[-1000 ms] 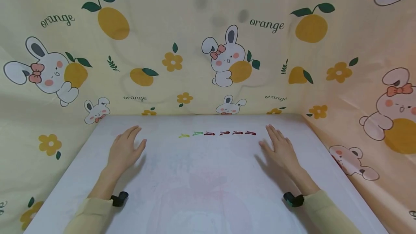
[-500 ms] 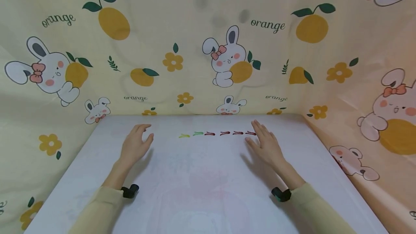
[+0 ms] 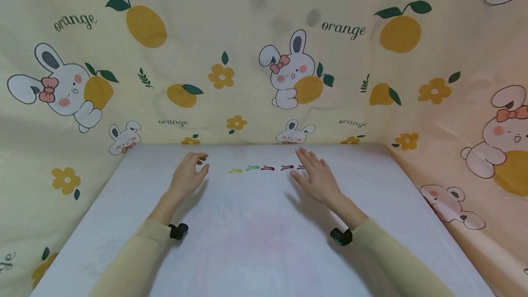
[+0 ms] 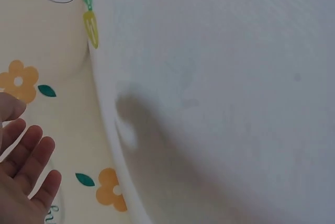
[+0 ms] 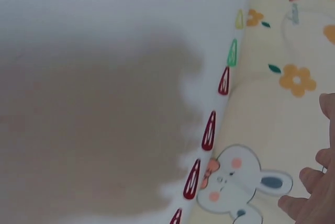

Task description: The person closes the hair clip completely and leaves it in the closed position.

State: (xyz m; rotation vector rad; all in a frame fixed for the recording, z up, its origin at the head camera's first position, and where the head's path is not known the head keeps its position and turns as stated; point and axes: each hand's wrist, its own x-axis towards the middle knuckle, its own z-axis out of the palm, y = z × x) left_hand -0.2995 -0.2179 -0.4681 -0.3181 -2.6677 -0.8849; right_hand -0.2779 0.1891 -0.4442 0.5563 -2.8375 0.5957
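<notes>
A row of snap hair clips lies near the table's far edge: a yellow clip (image 3: 235,170) at the left, a green clip (image 3: 252,167) beside it, then several dark red clips (image 5: 209,131). My left hand (image 3: 187,178) is held over the table left of the yellow clip, fingers loosely bent and holding nothing. My right hand (image 3: 318,178) is at the right end of the row, its fingers extended and nothing in them. In the head view it overlaps one red clip and hides the rightmost. That end clip shows in part at the bottom of the right wrist view.
The white table (image 3: 247,223) carries the shadows of both arms. A cream cloth (image 3: 243,22) printed with rabbits and oranges hangs behind it and along the sides. Each wrist wears a small black camera, as on the left wrist (image 3: 179,231).
Both hands have moved inward toward each other, the left to the right and the right to the left. The right hand has come across the right end of the clip row.
</notes>
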